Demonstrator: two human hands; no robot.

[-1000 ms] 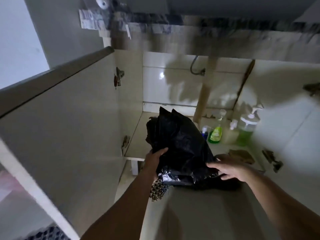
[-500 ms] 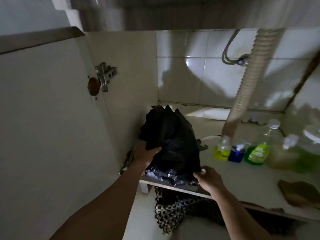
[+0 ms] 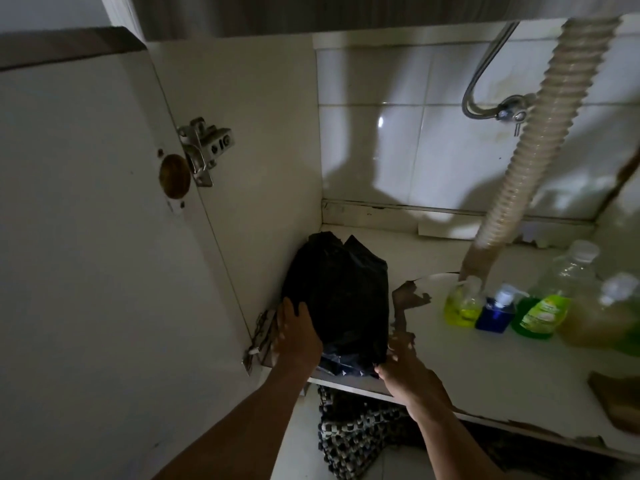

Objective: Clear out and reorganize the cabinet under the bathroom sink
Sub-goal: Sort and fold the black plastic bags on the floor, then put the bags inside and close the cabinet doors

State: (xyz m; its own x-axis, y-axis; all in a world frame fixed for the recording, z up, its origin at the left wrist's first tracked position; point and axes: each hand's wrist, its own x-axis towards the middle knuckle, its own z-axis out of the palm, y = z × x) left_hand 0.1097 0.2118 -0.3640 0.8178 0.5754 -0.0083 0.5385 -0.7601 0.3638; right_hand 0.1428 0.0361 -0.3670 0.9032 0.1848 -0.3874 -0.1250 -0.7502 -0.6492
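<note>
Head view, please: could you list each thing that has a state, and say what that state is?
cabinet door: swung open.
black bag: upright on the cabinet floor, left corner.
left hand: flat against the bag's side.
right hand: pinches the bag's bottom edge.
green bottle: upright, capped.
blue bottle: upright.

Location: home bathroom, inside of under-sink cabinet. Evidence: corrugated drain hose [image 3: 540, 133] descending from above; braided metal supply line [image 3: 485, 81] on a glossy white tiled wall [image 3: 398, 140]; open cabinet door [image 3: 86, 202] with metal hinge [image 3: 204, 150]; row of soap and cleaner bottles [image 3: 540, 306] on the chipped cabinet floor [image 3: 485, 368].
</note>
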